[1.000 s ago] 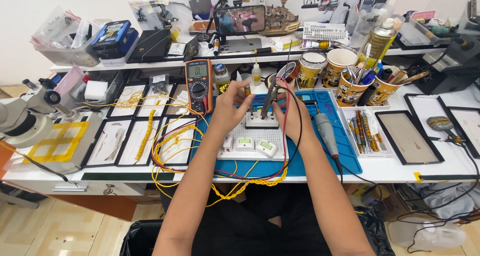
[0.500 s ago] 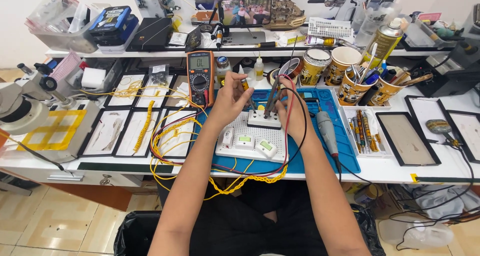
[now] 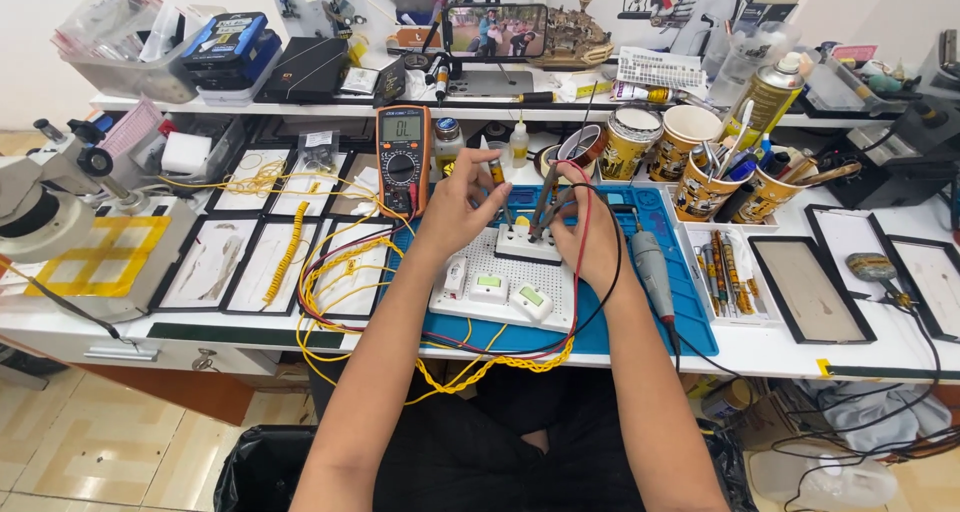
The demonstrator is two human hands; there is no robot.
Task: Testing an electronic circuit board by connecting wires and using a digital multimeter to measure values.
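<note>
The small white module [image 3: 527,240] sits at the frame's centre on the white perforated board [image 3: 505,287]. The left hand [image 3: 462,200] pinches a yellow-tipped probe [image 3: 497,177], and the right hand [image 3: 583,234] pinches a dark probe [image 3: 545,200], both tips probably touching it. This looks like measuring; the next move needs steady tips while reading the orange multimeter [image 3: 402,159].

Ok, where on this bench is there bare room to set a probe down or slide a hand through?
Bare patches: the blue mat right of the white perforated board, past the grey tool, and the white bench edge under the black-framed trays. Crowded: yellow wires left of the left hand, cups behind the right hand.
</note>
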